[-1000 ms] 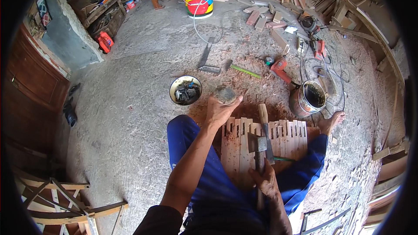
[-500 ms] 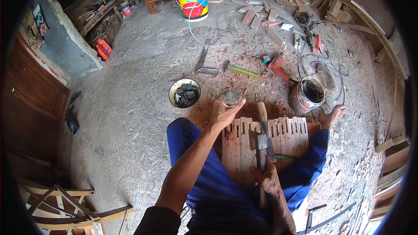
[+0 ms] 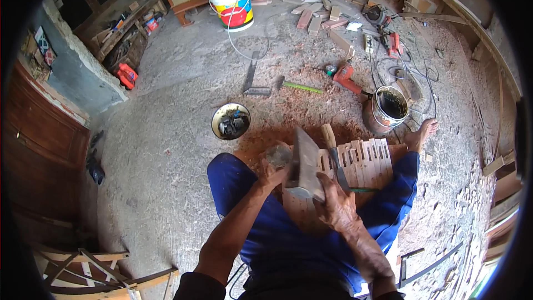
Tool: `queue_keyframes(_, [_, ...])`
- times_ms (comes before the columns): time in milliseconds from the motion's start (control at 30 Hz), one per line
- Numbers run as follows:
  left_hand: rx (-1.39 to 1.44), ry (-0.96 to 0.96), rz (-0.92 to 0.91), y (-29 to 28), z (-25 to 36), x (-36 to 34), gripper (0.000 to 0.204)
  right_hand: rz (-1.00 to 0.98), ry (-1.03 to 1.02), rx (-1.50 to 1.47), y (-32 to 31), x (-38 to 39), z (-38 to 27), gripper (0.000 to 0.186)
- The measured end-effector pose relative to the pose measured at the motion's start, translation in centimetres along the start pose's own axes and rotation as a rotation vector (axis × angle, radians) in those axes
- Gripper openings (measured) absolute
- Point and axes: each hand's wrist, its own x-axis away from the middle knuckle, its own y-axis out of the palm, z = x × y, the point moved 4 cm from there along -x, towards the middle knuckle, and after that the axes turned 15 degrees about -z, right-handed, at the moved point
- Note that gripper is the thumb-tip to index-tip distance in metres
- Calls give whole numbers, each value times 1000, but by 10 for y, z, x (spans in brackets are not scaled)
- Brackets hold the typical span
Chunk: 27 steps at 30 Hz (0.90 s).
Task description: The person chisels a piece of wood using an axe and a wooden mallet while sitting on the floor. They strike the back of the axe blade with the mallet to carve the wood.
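Note:
Fingers wrapped round it, my left hand (image 3: 271,175) holds a round greyish stone-like block (image 3: 279,156) above my left thigh. My right hand (image 3: 337,205) grips a hatchet (image 3: 304,165) close to its metal head. The hatchet is lifted over the wood, its head beside the round block; whether they touch I cannot tell. Below, between my legs, lies a row of wooden pieces (image 3: 363,158) with slots cut near their far ends. A chisel (image 3: 328,136) with a wooden handle rests across them, next to my right hand. The hatchet's handle is mostly hidden by my hand.
Ahead lie a bowl of dark metal parts (image 3: 231,122), a metal square (image 3: 252,84), a green ruler-like strip (image 3: 302,86) and a red power drill (image 3: 347,79). A paint-stained bucket (image 3: 383,114) stands near my right foot. Cables (image 3: 427,86) and wood offcuts (image 3: 316,19) spread beyond.
My right hand has raised the hatchet off the wooden pieces and swung its head left. My left hand has come nearer with the round block. The view has shifted slightly.

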Motion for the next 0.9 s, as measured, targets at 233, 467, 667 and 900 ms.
queue_keyframes(233, [-707,49,-197,5,-29,6,32,-437,190,229,-10,-32,-9,64])
queue_keyframes(467, [-431,237,166,15,-42,17,26,-130,-21,-27,-44,-36,-31,58])
queue_keyframes(667, [-186,202,277,49,45,41,37,-465,230,7,1,-18,20,63])
queue_keyframes(900, [88,181,187,5,11,-61,21,-20,156,-308,-1,-99,24,66])
